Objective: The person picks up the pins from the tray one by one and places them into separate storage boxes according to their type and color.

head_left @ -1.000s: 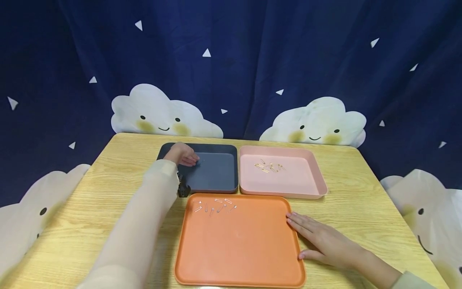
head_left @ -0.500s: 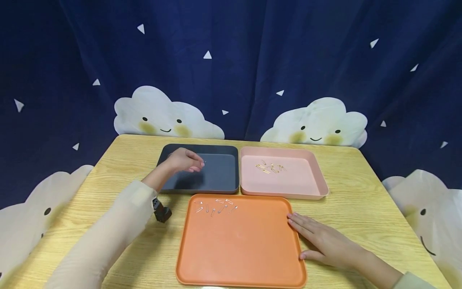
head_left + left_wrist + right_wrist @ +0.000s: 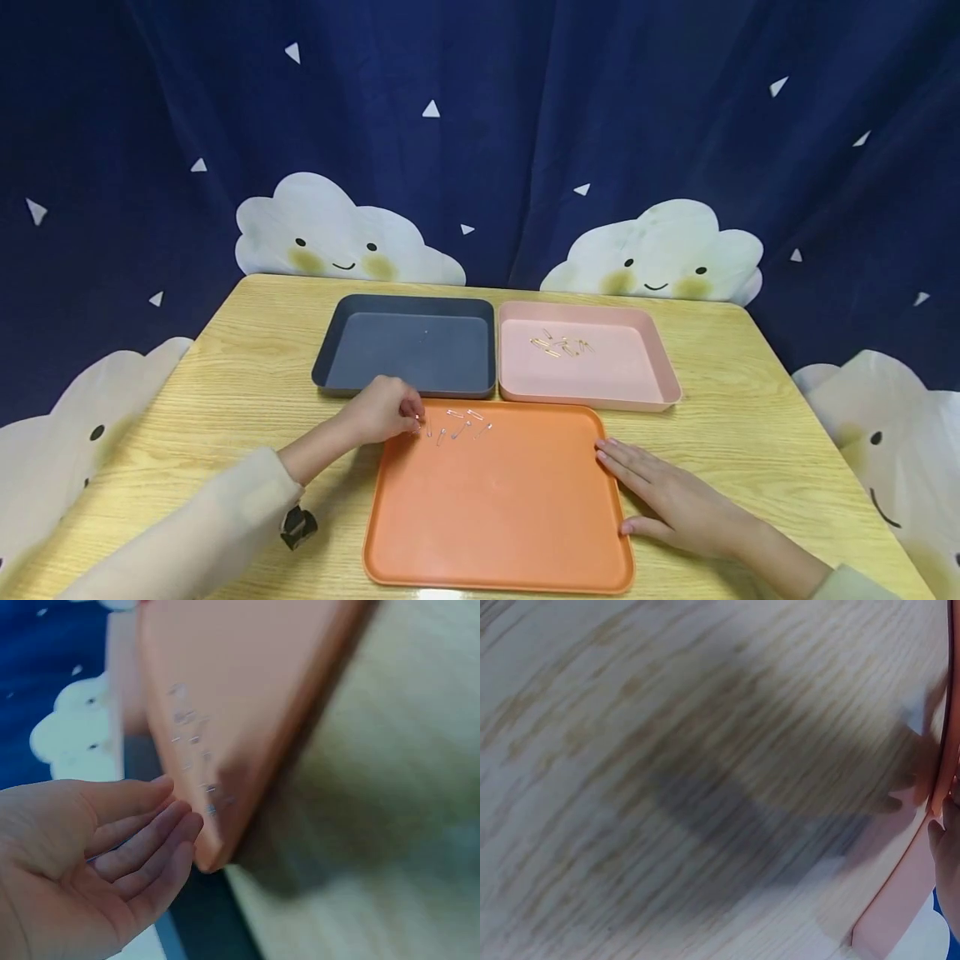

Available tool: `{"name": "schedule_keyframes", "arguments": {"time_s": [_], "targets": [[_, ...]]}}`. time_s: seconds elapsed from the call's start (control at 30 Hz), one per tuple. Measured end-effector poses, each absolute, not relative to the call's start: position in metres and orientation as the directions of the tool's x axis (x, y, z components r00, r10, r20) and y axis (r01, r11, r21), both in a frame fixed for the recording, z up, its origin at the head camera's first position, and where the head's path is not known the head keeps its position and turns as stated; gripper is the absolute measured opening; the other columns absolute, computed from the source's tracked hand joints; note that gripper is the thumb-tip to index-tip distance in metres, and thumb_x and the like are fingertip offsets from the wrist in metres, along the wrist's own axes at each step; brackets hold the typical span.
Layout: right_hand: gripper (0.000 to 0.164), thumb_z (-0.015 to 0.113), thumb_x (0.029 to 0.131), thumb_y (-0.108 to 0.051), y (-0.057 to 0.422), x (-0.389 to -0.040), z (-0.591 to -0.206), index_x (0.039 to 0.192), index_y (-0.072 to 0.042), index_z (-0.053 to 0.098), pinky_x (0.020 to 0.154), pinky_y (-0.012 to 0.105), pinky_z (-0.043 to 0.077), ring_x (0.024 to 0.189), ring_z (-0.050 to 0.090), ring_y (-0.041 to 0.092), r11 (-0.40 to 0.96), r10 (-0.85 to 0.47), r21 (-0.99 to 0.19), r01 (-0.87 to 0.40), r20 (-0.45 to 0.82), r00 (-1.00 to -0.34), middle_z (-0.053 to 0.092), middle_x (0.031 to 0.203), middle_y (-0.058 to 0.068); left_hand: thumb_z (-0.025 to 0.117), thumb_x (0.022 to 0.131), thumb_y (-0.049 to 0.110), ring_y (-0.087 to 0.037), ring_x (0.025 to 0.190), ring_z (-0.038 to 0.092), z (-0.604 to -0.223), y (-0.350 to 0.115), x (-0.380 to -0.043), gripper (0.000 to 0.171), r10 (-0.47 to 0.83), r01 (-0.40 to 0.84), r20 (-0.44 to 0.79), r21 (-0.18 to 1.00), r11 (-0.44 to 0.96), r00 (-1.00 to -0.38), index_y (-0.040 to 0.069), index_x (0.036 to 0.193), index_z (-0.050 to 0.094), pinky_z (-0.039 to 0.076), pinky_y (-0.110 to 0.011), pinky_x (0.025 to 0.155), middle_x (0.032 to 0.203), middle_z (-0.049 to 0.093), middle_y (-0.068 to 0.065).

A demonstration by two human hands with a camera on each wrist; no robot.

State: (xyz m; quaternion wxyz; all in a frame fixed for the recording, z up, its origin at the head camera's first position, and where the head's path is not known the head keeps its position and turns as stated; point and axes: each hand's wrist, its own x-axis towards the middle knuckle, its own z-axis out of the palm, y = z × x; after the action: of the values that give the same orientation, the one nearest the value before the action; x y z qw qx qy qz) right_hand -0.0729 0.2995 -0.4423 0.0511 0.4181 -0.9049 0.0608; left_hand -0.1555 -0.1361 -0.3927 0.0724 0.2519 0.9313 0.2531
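Several silver safety pins (image 3: 461, 428) lie scattered near the far left corner of an orange tray (image 3: 498, 508). My left hand (image 3: 384, 410) reaches over that corner, fingers bent towards the leftmost pins. In the left wrist view the same hand (image 3: 112, 859) has loosely curved fingers, with no pin visible between thumb and fingertips; the pins lie just beyond them. My right hand (image 3: 675, 504) rests with straight fingers against the orange tray's right edge. Only part of that hand (image 3: 949, 862) shows in the right wrist view.
Behind the orange tray stands a dark grey tray (image 3: 390, 358) with a tiny bright speck (image 3: 425, 333) in it, too small to identify. Beside it, a pink tray (image 3: 622, 375) holds several gold safety pins (image 3: 562, 344). All stand on a wooden table (image 3: 742, 383) before a blue curtain (image 3: 480, 108).
My left hand has come back from over the dark grey tray to the orange tray's far left corner. The right hand has stayed at the tray's right edge.
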Motion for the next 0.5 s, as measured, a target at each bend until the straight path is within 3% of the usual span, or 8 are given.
{"name": "schedule_keyframes", "arguments": {"time_s": [0.17, 0.37, 0.5], "targets": [[0.078, 0.064, 0.089, -0.049, 0.299, -0.073, -0.441, 0.153, -0.014, 0.036, 0.119, 0.003, -0.001, 0.153, 0.014, 0.002, 0.65, -0.745, -0.066, -0.757, 0.142, -0.652, 0.04, 0.158, 0.005, 0.078, 0.074, 0.0, -0.008, 0.064, 0.064, -0.406, -0.136, -0.15, 0.007, 0.542, 0.514, 0.06, 0.416, 0.75, -0.839, 0.005, 0.076, 0.073, 0.05, -0.015, 0.059, 0.07, 0.072, -0.003], [0.078, 0.063, 0.089, -0.051, 0.298, -0.073, -0.44, 0.152, -0.014, 0.037, 0.118, 0.002, -0.001, 0.152, 0.014, 0.0, 0.655, -0.741, -0.062, -0.753, 0.144, -0.656, 0.041, 0.157, 0.004, 0.079, 0.075, 0.002, -0.007, 0.061, 0.054, -0.411, -0.13, -0.145, 0.013, 0.457, 0.427, 0.017, 0.388, 0.817, -0.889, 0.007, 0.073, 0.067, 0.045, -0.019, 0.057, 0.065, 0.064, 0.001], [0.079, 0.066, 0.088, -0.051, 0.298, -0.073, -0.441, 0.152, -0.012, 0.038, 0.12, 0.004, 0.0, 0.151, 0.022, 0.006, 0.635, -0.756, -0.047, -0.771, 0.17, -0.633, 0.043, 0.156, 0.006, 0.078, 0.075, 0.0, -0.007, 0.06, 0.052, -0.412, -0.126, -0.141, 0.016, 0.412, 0.381, 0.001, 0.381, 0.842, -0.911, 0.008, 0.07, 0.065, 0.044, -0.021, 0.055, 0.065, 0.063, 0.002]]}}
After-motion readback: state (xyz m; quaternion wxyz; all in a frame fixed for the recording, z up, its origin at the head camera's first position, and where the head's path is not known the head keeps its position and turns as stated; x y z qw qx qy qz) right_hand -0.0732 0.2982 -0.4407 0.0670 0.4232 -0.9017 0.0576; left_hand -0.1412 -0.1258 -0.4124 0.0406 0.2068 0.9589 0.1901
